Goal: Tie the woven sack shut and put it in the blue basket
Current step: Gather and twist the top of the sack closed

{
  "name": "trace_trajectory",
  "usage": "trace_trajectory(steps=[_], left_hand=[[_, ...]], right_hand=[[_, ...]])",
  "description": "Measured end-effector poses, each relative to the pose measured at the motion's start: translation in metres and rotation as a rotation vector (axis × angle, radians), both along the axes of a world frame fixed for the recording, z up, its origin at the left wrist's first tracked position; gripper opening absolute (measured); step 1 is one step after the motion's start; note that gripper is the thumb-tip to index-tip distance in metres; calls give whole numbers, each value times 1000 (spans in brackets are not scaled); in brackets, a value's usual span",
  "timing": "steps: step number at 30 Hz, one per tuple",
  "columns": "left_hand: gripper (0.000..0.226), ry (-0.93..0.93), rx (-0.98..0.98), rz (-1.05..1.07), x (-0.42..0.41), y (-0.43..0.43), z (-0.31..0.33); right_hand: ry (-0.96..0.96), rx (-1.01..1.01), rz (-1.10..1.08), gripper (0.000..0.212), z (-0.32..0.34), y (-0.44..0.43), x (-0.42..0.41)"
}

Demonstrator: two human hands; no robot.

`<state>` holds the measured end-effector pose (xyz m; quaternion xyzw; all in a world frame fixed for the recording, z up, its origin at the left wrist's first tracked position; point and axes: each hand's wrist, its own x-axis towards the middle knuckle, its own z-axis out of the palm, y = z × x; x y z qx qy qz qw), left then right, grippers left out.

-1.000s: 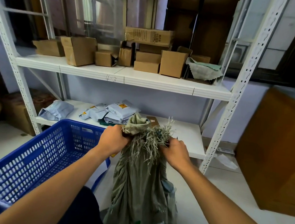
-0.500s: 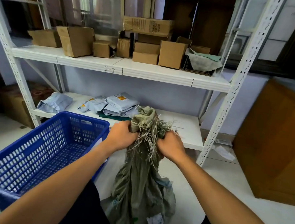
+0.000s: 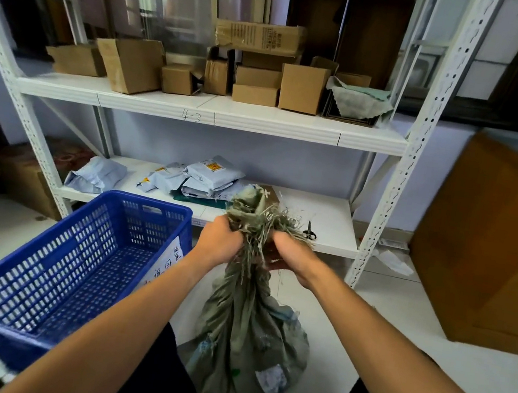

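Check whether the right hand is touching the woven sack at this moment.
Touching. The head view shows the right hand closed around the gathered, frayed neck of the woven sack, opposite the left hand, with loose strands spilling over its fingers.

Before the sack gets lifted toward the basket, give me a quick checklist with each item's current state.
1. Both hands on the neck: left hand and right hand grip the woven sack - ok.
2. Neck gathered into a bunch: ok.
3. Knot finished: cannot tell, frayed strands hide it.
4. Blue basket has room: ok, only a paper sheet inside.
5. Sack's weight supported: ok, its bottom rests on the floor.
6. Scissors clear of the path: ok, on the shelf behind.
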<state>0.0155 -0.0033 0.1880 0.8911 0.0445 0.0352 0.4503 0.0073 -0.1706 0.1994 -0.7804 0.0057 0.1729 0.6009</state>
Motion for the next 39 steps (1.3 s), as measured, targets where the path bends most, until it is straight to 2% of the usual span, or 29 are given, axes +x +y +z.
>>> trace_trajectory(steps=[1,4,7,10,12,14,16,19,21,24,26,28,30,31,33,35,37,39], left_hand=[[27,3,65,-59,-1,-2,-1],[42,24,269,-222,-1,-4,-9],[29,-48,439,-216,-1,-7,-16],[22,-119,544,-210,-4,-7,-14],[26,-157,563,-228,-4,-5,-13],[34,-182,565,-250,-5,-4,-10],[38,-203,589,-275,-6,-4,-8],[30,-223,627,-334,-7,-6,-7],[21,-228,611,-349,-9,-9,-6],[20,-245,584,-328,-12,-15,-3],[22,-255,565,-296,-16,-19,-2],[22,-279,523,-264,-18,-24,-1],[19,-322,491,-222,-17,-26,-1],[21,-345,494,-197,-16,-26,-2],[28,-394,546,-157,-13,-27,-5],[35,-426,676,-177,-11,-26,-10],[33,-449,725,-215,-12,-25,-14],[30,-459,684,-246,-14,-25,-16]], right_hand=[[-24,-35,9,23,-1,0,0],[-223,-275,-8,33,-12,-4,7],[-304,-426,31,19,-13,-3,4],[-372,-537,58,31,-13,-8,4],[-384,-596,22,14,-15,-16,6],[-426,-674,21,13,-19,-23,12],[-490,-680,48,19,-18,-26,13],[-539,-591,87,31,-9,-28,6],[-500,-573,108,31,-8,-32,5],[-403,-545,92,57,-27,-46,24],[-380,-492,113,64,-35,-51,30],[-374,-506,141,45,-9,-44,8],[-353,-541,171,9,10,-36,-12],[-358,-551,186,7,11,-34,-15],[-463,-687,231,12,11,-30,-17],[-573,-820,271,29,9,-25,-16],[-597,-840,288,42,7,-23,-12],[-579,-814,273,37,6,-23,-11]])
